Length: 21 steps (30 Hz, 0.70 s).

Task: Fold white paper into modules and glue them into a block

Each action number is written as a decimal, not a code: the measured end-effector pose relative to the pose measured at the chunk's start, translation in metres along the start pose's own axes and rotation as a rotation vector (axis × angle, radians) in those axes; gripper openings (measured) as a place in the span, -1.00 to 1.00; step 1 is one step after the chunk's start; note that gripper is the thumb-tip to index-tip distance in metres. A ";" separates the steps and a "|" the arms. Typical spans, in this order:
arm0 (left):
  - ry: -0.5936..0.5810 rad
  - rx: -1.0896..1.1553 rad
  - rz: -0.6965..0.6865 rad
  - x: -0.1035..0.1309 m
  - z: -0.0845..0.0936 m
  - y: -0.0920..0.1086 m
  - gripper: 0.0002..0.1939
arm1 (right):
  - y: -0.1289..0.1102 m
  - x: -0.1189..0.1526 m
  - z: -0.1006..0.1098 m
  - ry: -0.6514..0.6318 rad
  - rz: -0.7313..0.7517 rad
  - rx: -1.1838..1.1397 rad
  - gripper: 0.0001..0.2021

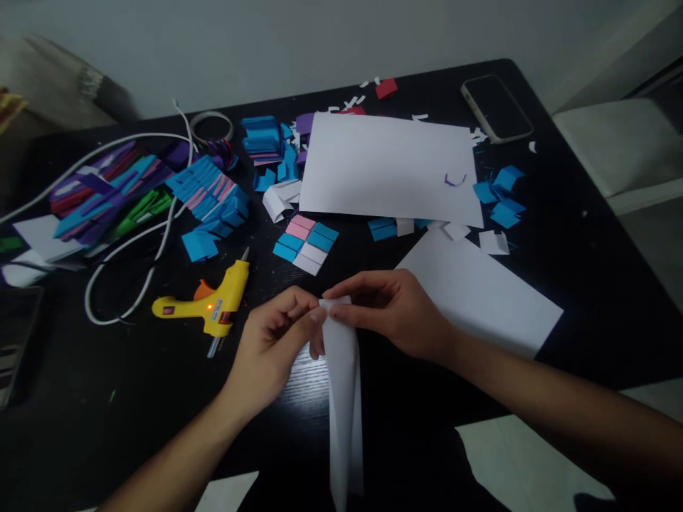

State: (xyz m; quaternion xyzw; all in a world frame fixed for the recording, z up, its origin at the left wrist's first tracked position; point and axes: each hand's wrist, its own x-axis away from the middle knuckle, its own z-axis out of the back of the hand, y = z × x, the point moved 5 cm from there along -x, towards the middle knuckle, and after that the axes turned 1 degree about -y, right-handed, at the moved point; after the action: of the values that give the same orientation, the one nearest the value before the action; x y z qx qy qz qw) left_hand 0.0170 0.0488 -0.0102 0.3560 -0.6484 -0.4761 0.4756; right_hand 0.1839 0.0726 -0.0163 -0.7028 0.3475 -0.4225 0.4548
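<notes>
A long folded strip of white paper [341, 384] hangs between my hands and trails down past the table's front edge. My left hand [277, 338] pinches its top end from the left, thumb in front. From the right, my right hand [398, 313] grips the same end between thumb and fingers. Just beyond my hands lies a joined block of pink, blue and white folded paper [306, 244]. To the left, a yellow glue gun [216, 302] rests on its side with a small orange light on it.
A white sheet [389, 163] lies at the back, another white sheet [480, 291] at the right. Blue folded pieces [504, 195] and a phone [496, 107] are on the right. A white cable [160, 263] loops at left beside stacks of coloured paper [107, 188].
</notes>
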 end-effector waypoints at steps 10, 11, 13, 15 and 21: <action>0.031 -0.085 -0.052 -0.002 0.003 0.006 -0.78 | -0.002 -0.001 0.001 0.011 0.012 0.017 -0.75; 0.042 -0.085 -0.058 -0.002 0.004 0.006 -0.79 | -0.002 -0.002 0.001 0.022 0.006 -0.001 -0.75; 0.060 -0.080 -0.070 -0.003 0.004 0.006 -0.80 | -0.003 -0.002 0.002 0.038 -0.004 -0.035 -0.75; 0.067 -0.081 -0.078 -0.003 0.004 0.006 -0.80 | -0.004 -0.002 0.003 0.050 -0.003 -0.049 -0.76; 0.072 -0.081 -0.104 -0.003 0.004 0.006 -0.81 | -0.005 -0.002 0.003 0.089 0.006 -0.047 -0.78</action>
State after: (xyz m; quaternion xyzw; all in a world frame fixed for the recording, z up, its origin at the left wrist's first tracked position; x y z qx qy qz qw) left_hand 0.0143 0.0546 -0.0052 0.3865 -0.5916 -0.5130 0.4873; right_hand 0.1866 0.0768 -0.0127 -0.6928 0.3794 -0.4436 0.4234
